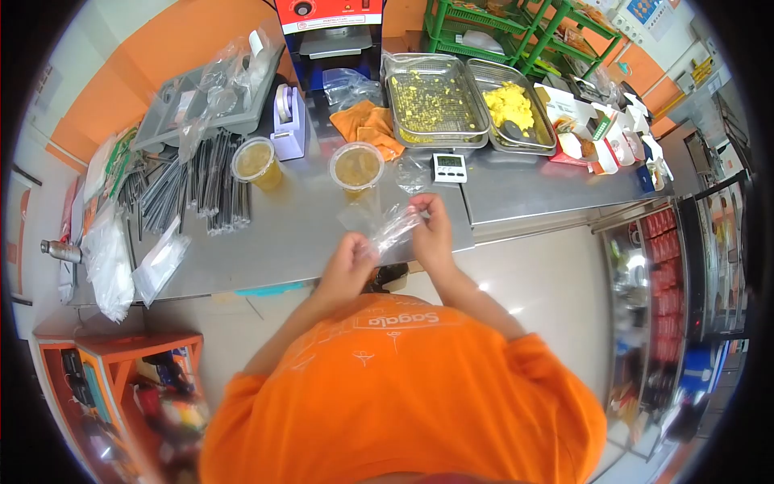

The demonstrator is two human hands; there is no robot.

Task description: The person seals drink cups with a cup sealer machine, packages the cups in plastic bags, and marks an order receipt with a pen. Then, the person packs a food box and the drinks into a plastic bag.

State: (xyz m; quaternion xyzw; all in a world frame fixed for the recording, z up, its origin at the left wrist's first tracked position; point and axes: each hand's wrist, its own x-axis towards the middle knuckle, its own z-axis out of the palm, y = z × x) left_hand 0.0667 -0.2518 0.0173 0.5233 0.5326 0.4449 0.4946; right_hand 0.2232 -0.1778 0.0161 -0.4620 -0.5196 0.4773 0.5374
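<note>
A clear plastic bag (393, 229) is stretched between my two hands, just over the front edge of the steel counter (298, 242). My left hand (352, 260) is closed on its left end. The fingers of my right hand (430, 227) pinch its other end. Just beyond the bag stands a lidded clear cup (356, 167) of yellowish drink, upright. A similar cup (257, 164) stands farther left. To the right of the nearer cup is a small white digital timer (449, 168), with a round clear lid-like piece (412, 174) beside it.
Wrapped straws (218, 181), a grey bin (211, 101) and a tape dispenser (289, 121) are at the left. An orange cloth (368, 127) lies behind the cups. Two metal trays (436, 97) with yellow food and some opened boxes (592, 133) stand at the right.
</note>
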